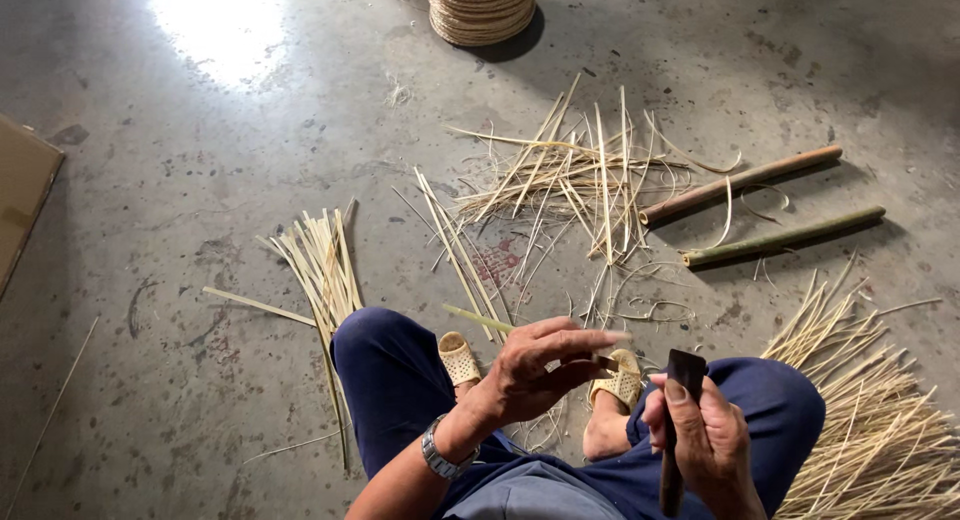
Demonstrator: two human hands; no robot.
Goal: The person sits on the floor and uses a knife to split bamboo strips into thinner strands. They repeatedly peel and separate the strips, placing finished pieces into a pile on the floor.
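I sit on a concrete floor with my knees up, in dark blue trousers and woven sandals. My left hand (pixel 540 370), with a watch on its wrist, pinches a thin pale bamboo strip (pixel 480 320) that sticks out to the left over my knee. My right hand (pixel 705 435) grips a dark-bladed knife (pixel 680 380) by its handle, the blade pointing up, just right of the strip's end. The two hands are a short way apart.
Loose bamboo strips lie in a bundle (pixel 322 260) at left, a scattered pile (pixel 570 175) ahead and a big heap (pixel 870 420) at right. Two bamboo poles (pixel 740 185) (pixel 785 236) lie at right. A stack of woven baskets (pixel 482 8) stands at the top. Cardboard (pixel 20 190) lies at the far left.
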